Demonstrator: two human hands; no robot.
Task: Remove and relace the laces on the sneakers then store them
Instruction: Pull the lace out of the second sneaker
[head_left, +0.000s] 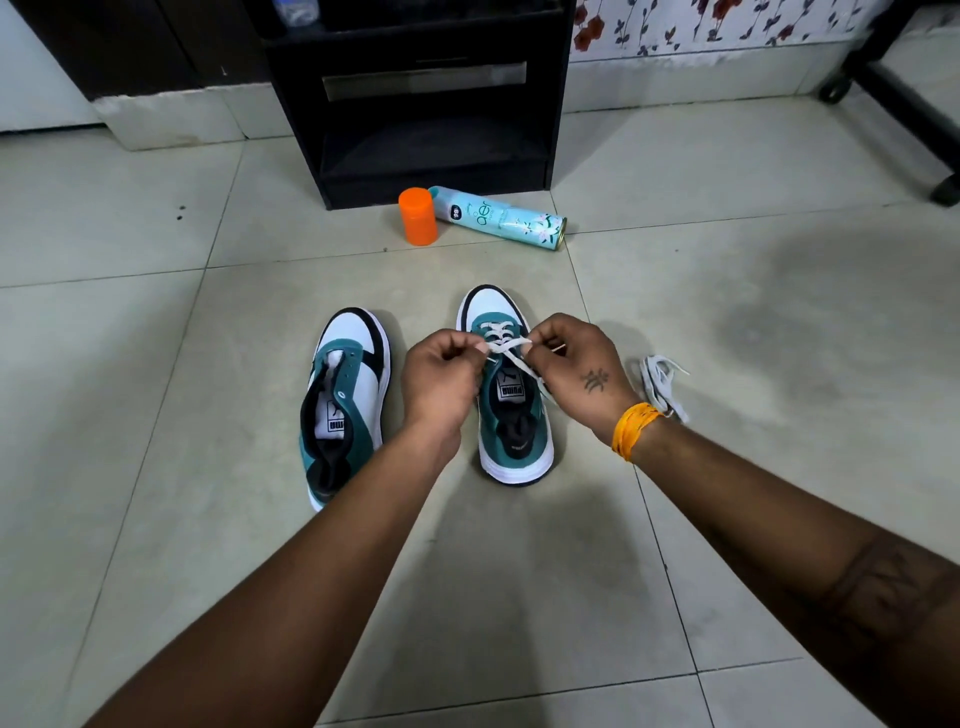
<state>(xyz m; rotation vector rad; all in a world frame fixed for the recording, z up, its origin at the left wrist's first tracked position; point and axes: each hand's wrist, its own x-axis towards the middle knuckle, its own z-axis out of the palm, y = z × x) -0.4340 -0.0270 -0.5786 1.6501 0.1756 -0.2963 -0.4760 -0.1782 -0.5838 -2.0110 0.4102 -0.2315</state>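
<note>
Relacing is what's going on here, about halfway up the right-hand sneaker (511, 395), which sits directly under both hands. Left hand (441, 371) is curled and pinching one end of the white lace (506, 347), right hand (576, 366) is pinching the other end, so both are gripping, pulled apart across the tongue. Looks like two or three crossings are done near the toe, upper eyelets not threaded yet. I'd guess next up is poking each tip through the next eyelet pair and snugging it evenly. The other sneaker (345, 400), just left of the left hand, has no lace at all. Its spare lace (662, 384) lies bunched on the floor right beside the right wrist.
</note>
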